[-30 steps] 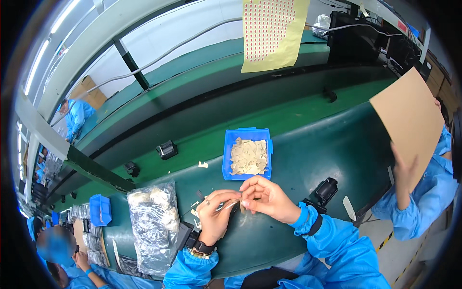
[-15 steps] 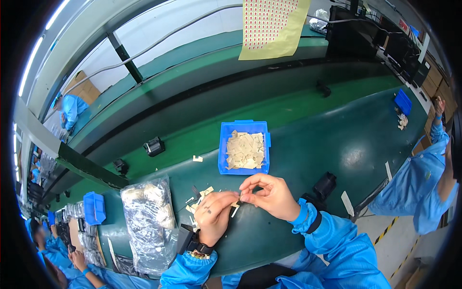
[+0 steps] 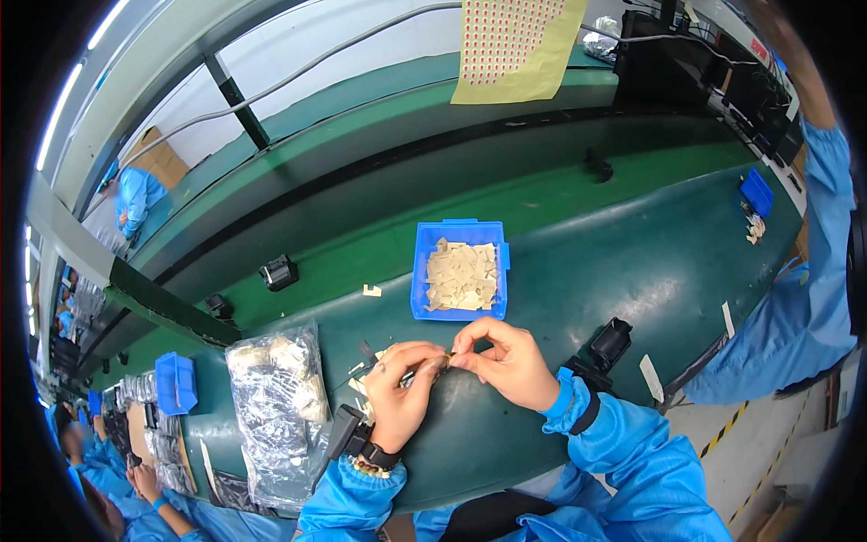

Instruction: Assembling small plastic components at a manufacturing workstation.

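My left hand and my right hand meet over the green table, just in front of a blue bin. The fingertips of both are pinched together around a small piece, mostly hidden by the fingers, its kind too small to make out. Many small beige cut pieces fill the bin. Beside my left hand lie several loose pale scraps and a thin dark bit, partly covered by the hand.
At my left lies a clear plastic bag of wrapped items. A black part stands by my right wrist. Black parts sit on the green strip beyond the table. A person's blue sleeve rises at the far right; a yellow sticker sheet hangs ahead.
My fingertips have drawn closer around the small piece, and the pale strip under them no longer shows. Black parts on the green strip have shifted slightly left. The person at right has raised an arm.
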A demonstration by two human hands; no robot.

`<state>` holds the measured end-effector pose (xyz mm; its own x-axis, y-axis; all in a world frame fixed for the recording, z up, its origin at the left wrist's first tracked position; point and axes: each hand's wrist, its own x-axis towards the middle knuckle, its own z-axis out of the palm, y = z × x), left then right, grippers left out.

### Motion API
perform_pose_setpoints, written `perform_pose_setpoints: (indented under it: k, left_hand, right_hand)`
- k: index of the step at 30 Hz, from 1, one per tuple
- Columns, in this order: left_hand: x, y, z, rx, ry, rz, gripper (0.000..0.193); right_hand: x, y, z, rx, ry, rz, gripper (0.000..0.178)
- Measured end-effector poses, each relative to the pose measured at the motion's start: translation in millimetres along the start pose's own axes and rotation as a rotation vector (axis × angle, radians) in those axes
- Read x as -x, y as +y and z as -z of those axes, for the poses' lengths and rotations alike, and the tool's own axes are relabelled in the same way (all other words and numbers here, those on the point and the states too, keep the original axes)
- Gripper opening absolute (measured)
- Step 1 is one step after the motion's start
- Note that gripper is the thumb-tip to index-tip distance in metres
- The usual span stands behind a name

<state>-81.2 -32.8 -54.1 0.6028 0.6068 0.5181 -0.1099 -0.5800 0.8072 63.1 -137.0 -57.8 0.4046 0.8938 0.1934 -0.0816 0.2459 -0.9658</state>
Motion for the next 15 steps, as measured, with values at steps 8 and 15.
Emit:
perform_pose_setpoints:
  k: [8, 15]
  left_hand:
    - [-7, -12, -6, 0.448, 0.056, 0.38, 0.011]
    - [-6, -27, 0, 0.439, 0.042, 0.447, 0.012]
  right_hand:
    - [-27, -2, 21, 0.127, 0.283, 0.156, 0.034]
    - [-5, -22, 15, 0.779, 0.252, 0.38, 0.045]
